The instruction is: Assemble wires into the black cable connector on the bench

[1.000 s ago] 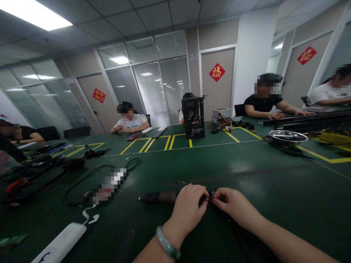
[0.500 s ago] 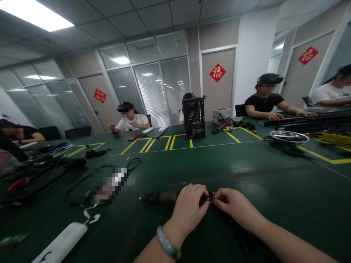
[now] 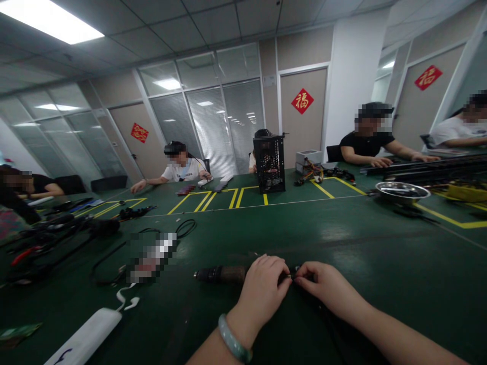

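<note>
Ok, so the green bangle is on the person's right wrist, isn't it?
Not quite: the pale green bangle is on the left wrist, just behind the left hand. The wrist behind the right hand is bare. The head view shows this.

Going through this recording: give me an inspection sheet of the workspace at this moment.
Surface: green bench mat with yellow tape lines.
Job's things: dark cylinder against the left hand; small metal part at its end.
Clutter: white tube, pixelated object, metal bowl, black computer case.
Hands: left hand, wearing a green bangle, holds the cylinder; right hand pinches at the metal part.
Cables: black cable loops; coloured wires.
Surroundings: seated co-worker, others along the bench; glass-walled room.
</note>
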`<state>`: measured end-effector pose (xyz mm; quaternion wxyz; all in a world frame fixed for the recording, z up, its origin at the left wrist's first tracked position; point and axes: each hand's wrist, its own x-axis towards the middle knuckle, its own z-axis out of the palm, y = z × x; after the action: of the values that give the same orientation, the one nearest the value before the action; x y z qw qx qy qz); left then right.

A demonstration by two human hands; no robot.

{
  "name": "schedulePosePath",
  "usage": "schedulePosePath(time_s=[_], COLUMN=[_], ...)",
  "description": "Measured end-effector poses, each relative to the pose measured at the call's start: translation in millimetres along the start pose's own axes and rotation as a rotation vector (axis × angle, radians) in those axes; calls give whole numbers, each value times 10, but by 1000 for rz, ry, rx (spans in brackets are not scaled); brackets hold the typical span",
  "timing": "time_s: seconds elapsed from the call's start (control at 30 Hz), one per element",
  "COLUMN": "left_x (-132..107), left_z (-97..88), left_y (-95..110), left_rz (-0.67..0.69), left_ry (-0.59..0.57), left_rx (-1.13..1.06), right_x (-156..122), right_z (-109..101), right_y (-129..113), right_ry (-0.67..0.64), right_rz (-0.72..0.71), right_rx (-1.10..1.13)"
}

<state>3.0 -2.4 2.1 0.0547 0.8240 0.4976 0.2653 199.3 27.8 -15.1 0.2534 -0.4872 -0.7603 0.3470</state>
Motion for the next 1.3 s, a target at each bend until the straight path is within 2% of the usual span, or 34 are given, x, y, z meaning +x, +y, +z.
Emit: schedulePosePath(time_s=[0.23,0.47,0.87,1.3], left_x=[-4,12,20,38], left_z=[-8,-19,45,59], left_y=[6,-11,-33,-12], left_rz=[-37,-17,-35,-68], left_ry=[-29,-53,-18,13], left_rx=[-5,-17,-20,-36], right_x=[-17,-6,-43,-11], right_z=[-7,2,29,64], right_y=[-10,-23,-48,-46], right_ry=[-4,-3,-12,58], right_rz=[0,-31,-14,-2], right_rx=[35,32,22,88])
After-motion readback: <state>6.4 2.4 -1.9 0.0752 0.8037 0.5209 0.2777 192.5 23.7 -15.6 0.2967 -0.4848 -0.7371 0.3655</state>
